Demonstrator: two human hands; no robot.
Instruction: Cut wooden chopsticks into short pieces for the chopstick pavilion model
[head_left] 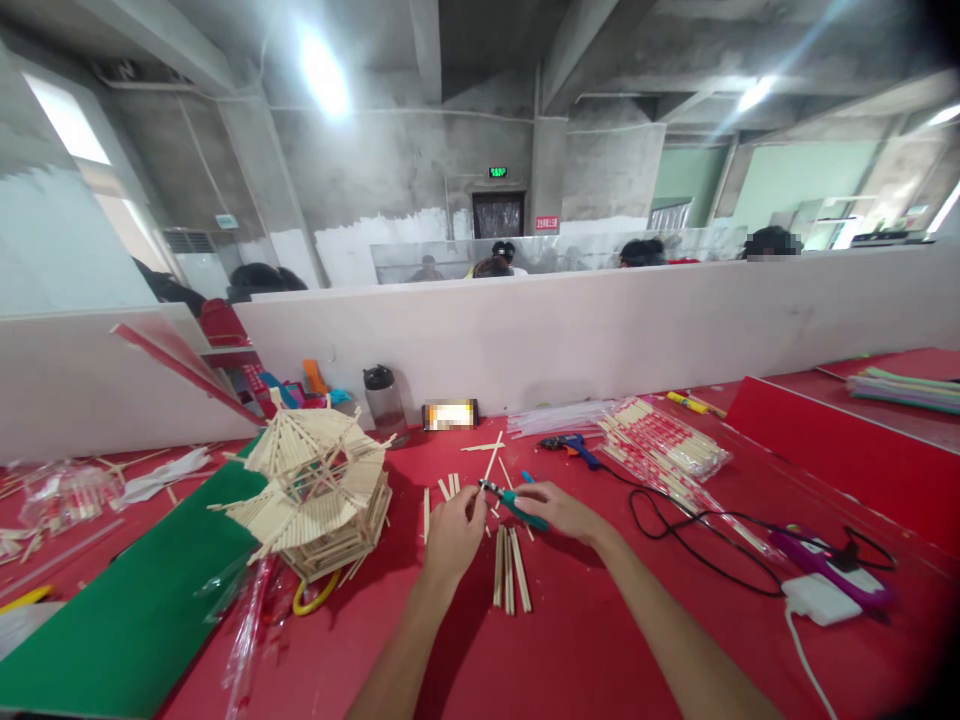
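My left hand point(456, 528) is closed on a thin wooden stick point(494, 453), which slants up and away from its fingertips. In my right hand point(559, 508) is a pair of green-handled pliers point(517, 502), the metal jaws at the stick near my left fingers. Whether the jaws have closed through the stick is too small to tell. Several longer sticks point(511, 572) lie in a row just below my hands. Short cut pieces point(448, 487) are scattered beyond my left hand. To the left stands a model pavilion point(315, 490) built of sticks, with a layered roof.
A blue glue gun point(574, 448) with a black cable lies behind my right hand, near packs of chopsticks point(664, 440). A purple power strip point(832, 565) sits at right. A dark bottle point(385, 405) and a phone point(450, 415) stand by the white partition point(562, 330). A green board point(142, 600) lies left.
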